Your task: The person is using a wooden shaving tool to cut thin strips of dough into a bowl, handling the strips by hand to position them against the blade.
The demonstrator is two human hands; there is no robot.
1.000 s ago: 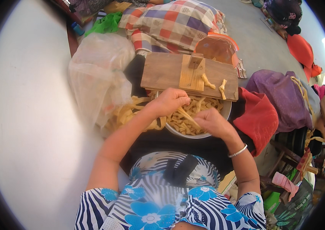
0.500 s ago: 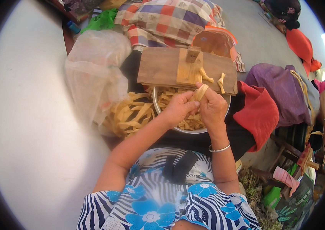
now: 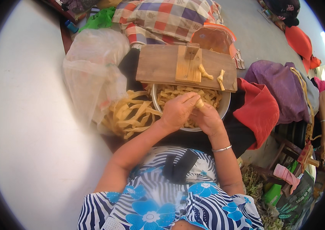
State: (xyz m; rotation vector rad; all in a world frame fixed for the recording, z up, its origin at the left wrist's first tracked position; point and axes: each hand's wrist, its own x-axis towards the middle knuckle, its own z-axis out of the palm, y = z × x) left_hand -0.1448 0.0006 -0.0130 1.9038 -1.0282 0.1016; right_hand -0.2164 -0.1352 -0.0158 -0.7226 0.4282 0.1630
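Note:
Over the round metal basin (image 3: 155, 105), my left hand (image 3: 177, 111) and my right hand (image 3: 207, 118) meet around a pale yellow strip (image 3: 199, 103) that looks like tofu skin. Only a short rolled or knotted bit of it shows between the fingertips. The fingers of both hands are closed on it; the rest is hidden. Many short yellow pieces (image 3: 170, 92) fill the basin. Two knotted pieces, one at the middle (image 3: 205, 72) and one farther right (image 3: 221, 79), lie on the wooden board (image 3: 156, 65) across the basin's far rim. A small wooden block (image 3: 192, 51) stands up from that board.
Loose long yellow strips (image 3: 130, 115) lie left of the basin, beside a cloudy plastic bag (image 3: 93, 65). A checked bundle (image 3: 166, 19) lies beyond the board. To the right are a red cloth (image 3: 260, 111) and a purple bag (image 3: 273, 84). Another person's arm (image 3: 324, 115) shows at far right.
The loop of strip that stood up between my fingers is now a small compact bit. My right hand has turned and lowered slightly, and my left fingers have come over the strip.

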